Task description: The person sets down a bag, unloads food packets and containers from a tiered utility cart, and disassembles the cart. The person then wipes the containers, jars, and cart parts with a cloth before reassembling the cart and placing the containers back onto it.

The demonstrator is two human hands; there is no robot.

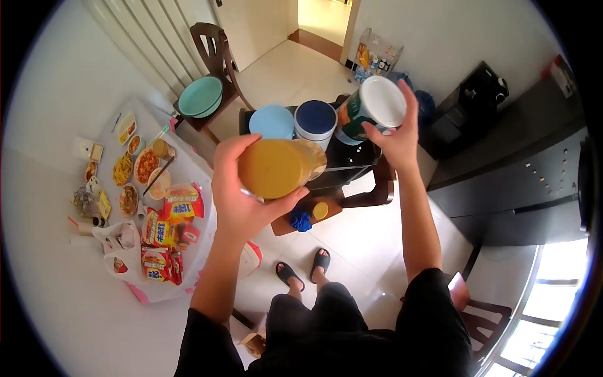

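Note:
My left hand (235, 207) is wrapped round a jar with a yellow lid (272, 168), its lid towards the camera. My right hand (400, 138) grips a green can with a white lid (383, 102), thumb on one side and fingers on the other. Between and beyond my hands, a container with a light blue lid (272, 122) and a white canister with a dark blue lid (315, 117) stand on a black surface (352, 156). The can is just right of the canister; whether it touches the surface is hard to tell.
Below the black surface, a wooden chair (286, 224) bears a yellow-lidded jar (320, 210) and a blue crumpled item (301, 220). At left, a table (207, 173) holds food dishes and red-yellow packets (183, 201). Teal basins (201, 96) sit on another chair (213, 53). A dark cabinet (502, 182) stands right.

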